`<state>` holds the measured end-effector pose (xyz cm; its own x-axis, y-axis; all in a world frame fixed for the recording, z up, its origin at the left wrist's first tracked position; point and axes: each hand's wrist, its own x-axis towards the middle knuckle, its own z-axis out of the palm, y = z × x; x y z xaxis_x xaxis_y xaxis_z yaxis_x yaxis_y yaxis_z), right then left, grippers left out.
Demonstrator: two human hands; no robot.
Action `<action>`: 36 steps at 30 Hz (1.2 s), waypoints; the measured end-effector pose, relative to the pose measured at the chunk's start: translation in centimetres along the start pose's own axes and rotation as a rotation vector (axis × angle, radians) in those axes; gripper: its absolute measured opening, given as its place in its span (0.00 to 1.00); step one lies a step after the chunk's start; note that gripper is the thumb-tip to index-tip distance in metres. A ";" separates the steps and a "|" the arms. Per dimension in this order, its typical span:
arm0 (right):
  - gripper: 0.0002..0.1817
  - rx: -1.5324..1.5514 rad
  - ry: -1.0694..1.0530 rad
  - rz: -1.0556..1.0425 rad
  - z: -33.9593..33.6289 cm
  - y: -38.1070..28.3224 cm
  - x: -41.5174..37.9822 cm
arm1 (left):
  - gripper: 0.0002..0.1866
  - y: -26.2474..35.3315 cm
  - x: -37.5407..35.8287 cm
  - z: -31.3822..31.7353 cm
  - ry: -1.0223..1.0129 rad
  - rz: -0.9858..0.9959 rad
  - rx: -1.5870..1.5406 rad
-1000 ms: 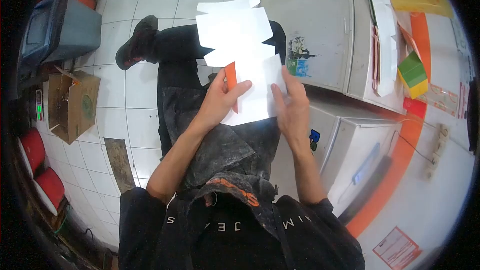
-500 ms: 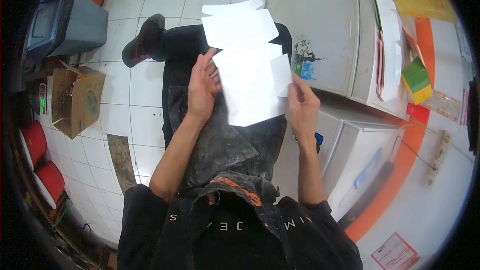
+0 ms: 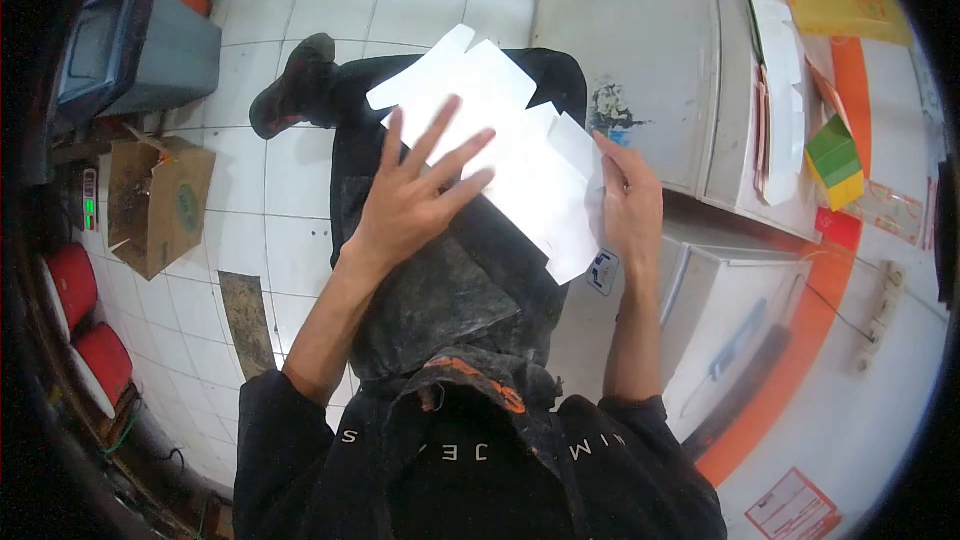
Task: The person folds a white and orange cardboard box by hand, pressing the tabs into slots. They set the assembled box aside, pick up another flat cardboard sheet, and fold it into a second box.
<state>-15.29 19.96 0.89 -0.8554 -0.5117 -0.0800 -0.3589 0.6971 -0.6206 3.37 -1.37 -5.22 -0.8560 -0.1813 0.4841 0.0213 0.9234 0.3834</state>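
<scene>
Two hands work a white die-cut card sheet (image 3: 520,165) over the lap. The left hand (image 3: 415,200) lies flat on it, fingers spread apart; the right hand (image 3: 632,205) pinches its right edge.

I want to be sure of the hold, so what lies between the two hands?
In the head view, only the white cardboard blank: the left hand lies spread flat on it, and the right hand grips its far edge.

Probably a small shop: chest freezers (image 3: 640,50), tiled floor (image 3: 290,230), stacked packaging (image 3: 775,90).
</scene>
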 end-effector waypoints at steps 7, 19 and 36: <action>0.22 -0.290 -0.115 -0.400 -1.1 -5.3 -2.8 | 0.06 -0.1 1.4 0.2 -0.307 0.010 -0.338; 0.07 -0.230 -0.446 -0.289 -0.7 -2.7 -2.9 | 0.14 -0.1 2.2 2.6 -0.580 -0.557 -0.955; 0.15 0.226 -0.691 0.154 1.8 0.1 -2.4 | 0.06 2.1 0.0 4.2 -0.391 -0.184 -0.770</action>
<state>-12.62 20.37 -0.36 -0.4334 -0.6677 -0.6053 -0.1043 0.7043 -0.7022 1.24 1.99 -7.68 -0.9926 -0.0452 0.1126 0.0871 0.3806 0.9206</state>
